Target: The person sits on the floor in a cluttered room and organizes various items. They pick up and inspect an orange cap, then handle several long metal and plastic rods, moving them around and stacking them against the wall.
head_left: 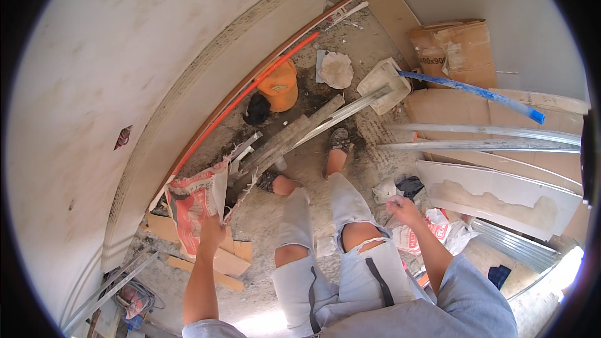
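My left hand [213, 231] is closed on the edge of a red-and-white sack [193, 203], which hangs with its mouth toward the wall. Loose torn strips trail from the sack's right side. My right hand [404, 208] is raised over the floor on the right, its fingers curled in; whether anything small is in them I cannot make out. Just beyond it lie a crumpled white bag and a black bag [410, 186]. Another red-and-white sack [432, 231] rests on the floor beside my right forearm.
Ahead of my feet, wooden planks [294, 134] and a metal strip lie across the floor. An orange cap-like thing [279, 86] sits by the wall, alongside a red pole [250, 91]. Metal profiles [482, 145], a blue bar [476, 92], cardboard [457, 53] and a stained board [494, 199] fill the right.
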The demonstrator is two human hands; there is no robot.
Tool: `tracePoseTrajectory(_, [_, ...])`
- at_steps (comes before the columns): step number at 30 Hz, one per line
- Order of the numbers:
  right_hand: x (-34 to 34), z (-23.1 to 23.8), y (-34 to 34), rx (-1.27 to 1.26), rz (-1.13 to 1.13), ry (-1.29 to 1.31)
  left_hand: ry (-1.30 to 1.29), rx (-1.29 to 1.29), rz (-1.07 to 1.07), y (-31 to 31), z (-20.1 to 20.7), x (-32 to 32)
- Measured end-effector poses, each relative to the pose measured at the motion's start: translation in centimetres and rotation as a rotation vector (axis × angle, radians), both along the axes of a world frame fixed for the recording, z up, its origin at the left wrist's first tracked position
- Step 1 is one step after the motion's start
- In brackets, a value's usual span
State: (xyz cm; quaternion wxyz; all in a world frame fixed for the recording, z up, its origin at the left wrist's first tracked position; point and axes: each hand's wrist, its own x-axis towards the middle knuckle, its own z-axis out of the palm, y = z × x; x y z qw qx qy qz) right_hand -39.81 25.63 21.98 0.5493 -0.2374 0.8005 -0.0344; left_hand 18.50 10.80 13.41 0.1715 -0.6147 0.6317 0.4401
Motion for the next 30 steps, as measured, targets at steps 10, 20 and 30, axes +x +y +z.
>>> tracePoseTrajectory(10, [5.2, -3.4, -1.8, -0.023, 0.027, -0.128, -0.130, 0.005, -0.036, 0.9, 4.3, 1.4])
tracePoseTrajectory(20, [0.2, 0.8, 1.9, 0.016, -0.018, -0.020, -0.351, 0.068, 0.048, 2.7, -5.0, 3.5])
tracePoseTrajectory(30, [0.4, 2.5, 2.0, 0.020, 0.027, -0.027, -0.314, 0.011, 0.273, 1.6, -3.9, 1.4])
